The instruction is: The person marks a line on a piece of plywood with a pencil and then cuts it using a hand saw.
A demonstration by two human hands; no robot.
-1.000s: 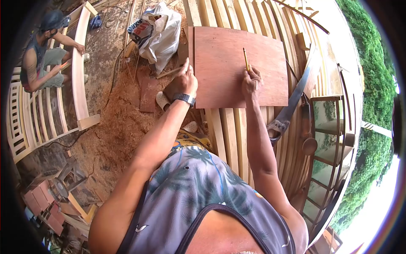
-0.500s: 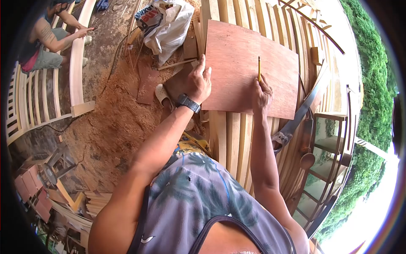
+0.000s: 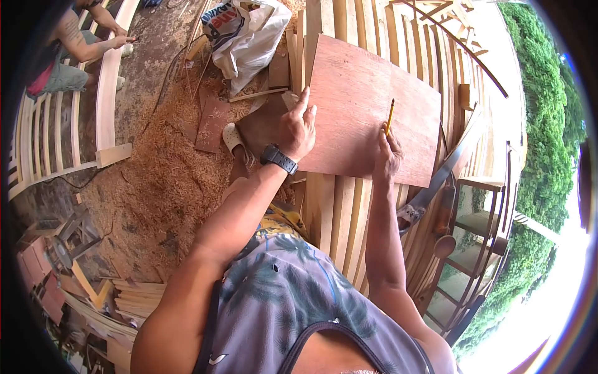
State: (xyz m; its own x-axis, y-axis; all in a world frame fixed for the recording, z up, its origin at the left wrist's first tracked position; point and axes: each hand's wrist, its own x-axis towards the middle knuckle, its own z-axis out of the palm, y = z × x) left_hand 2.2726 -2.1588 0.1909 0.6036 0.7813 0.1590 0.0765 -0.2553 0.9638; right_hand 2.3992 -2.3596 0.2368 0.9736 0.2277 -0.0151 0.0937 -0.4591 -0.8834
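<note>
A reddish plywood panel (image 3: 355, 93) lies tilted across a row of pale wooden boards. At its left edge is my left hand (image 3: 298, 132), wearing a black watch, with the edge held between fingers and thumb; the fingers beneath are partly hidden. My right hand (image 3: 387, 154) rests near the panel's lower right part and is closed around a yellow pencil (image 3: 390, 117). The pencil's dark end points up and away from me.
Long boards (image 3: 341, 209) run under the panel. To the right lie a handsaw (image 3: 436, 181) and a glass-paned wooden frame (image 3: 476, 218). A white sack (image 3: 246, 47) stands beyond wood shavings (image 3: 168, 193). Upper left, another person (image 3: 78, 47) works at a slatted wooden piece (image 3: 109, 93).
Two overlapping plywood pieces with a visible step between them now look like one even rectangle, turned slightly clockwise. The pencil leans more to the right, and my right hand has shifted slightly lower.
</note>
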